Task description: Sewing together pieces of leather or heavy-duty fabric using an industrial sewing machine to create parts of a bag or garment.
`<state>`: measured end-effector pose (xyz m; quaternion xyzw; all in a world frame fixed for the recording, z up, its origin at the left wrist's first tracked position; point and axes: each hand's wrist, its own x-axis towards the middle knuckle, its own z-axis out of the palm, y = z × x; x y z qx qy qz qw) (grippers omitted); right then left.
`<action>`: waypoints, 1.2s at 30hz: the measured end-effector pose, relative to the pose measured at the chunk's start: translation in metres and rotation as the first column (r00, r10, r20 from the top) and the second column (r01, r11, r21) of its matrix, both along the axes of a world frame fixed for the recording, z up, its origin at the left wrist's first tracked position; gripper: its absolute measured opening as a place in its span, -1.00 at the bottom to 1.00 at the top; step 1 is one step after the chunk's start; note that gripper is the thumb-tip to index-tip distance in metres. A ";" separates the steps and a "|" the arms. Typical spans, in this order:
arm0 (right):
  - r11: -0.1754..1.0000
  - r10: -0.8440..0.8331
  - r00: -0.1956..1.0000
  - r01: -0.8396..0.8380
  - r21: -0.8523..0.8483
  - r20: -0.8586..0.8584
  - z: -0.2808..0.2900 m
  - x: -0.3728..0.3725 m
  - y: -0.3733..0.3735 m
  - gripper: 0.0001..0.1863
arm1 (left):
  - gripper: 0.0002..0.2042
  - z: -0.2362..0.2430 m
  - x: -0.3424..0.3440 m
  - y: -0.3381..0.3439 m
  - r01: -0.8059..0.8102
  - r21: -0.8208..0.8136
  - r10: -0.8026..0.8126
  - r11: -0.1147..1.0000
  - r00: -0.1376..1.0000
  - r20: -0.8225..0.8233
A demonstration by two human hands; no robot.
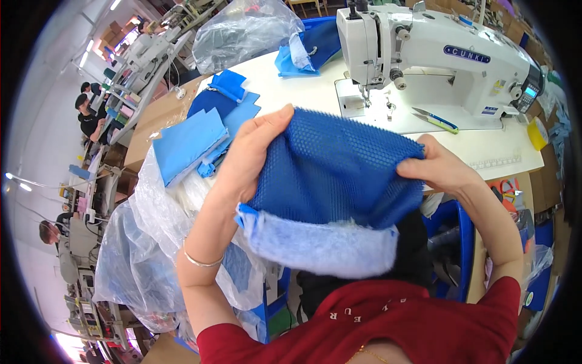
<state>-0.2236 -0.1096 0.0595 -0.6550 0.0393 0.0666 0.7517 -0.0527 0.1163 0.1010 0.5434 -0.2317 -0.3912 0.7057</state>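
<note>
Between my two hands hangs a dark blue mesh fabric piece (pixel 339 164), held up in front of the sewing table. Along its lower edge runs a pale blue fleecy strip (pixel 321 246). My left hand (pixel 257 145) grips the upper left corner, thumb along the top edge, the other fingers hidden behind the cloth. At the right edge, my right hand (pixel 433 165) pinches the mesh between thumb and fingers. Just beyond the cloth stands a white sewing machine (pixel 424 42), its needle area above the bed. Yellow-handled thread snips (pixel 436 119) lie on that bed.
Light blue cut fabric pieces (pixel 191 142) are stacked on the table's left side. More blue fabric (pixel 309 54) lies behind the machine head. Clear plastic bags (pixel 139 261) hang at the left. A yellow tape roll (pixel 537 133) sits at the right edge. Several people work far left.
</note>
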 end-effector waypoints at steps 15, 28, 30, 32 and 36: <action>0.681 -0.255 0.966 0.156 0.716 0.032 -0.070 -0.009 0.011 -0.37 | -0.71 -0.082 -0.010 -0.009 -0.037 -0.230 -0.031 0.972 0.958 -0.286; 0.937 -0.070 0.997 0.073 0.340 -0.021 -0.039 -0.005 0.020 -0.55 | -0.73 -0.121 0.008 0.020 -0.233 -0.171 0.181 0.957 0.945 -0.272; 0.953 -0.026 1.000 0.023 0.303 0.006 -0.044 -0.005 0.022 -0.55 | -0.77 -0.120 0.009 0.015 -0.215 -0.098 0.185 0.972 0.951 -0.249; 0.954 -0.015 1.000 0.016 0.299 -0.006 -0.047 -0.004 0.025 -0.53 | -0.78 -0.112 0.005 0.008 -0.177 -0.079 0.159 0.981 0.969 -0.190; 0.934 0.002 0.997 0.028 0.355 -0.083 -0.057 -0.003 0.023 -0.57 | -0.78 -0.106 0.002 0.005 -0.169 -0.013 0.168 0.986 0.984 -0.064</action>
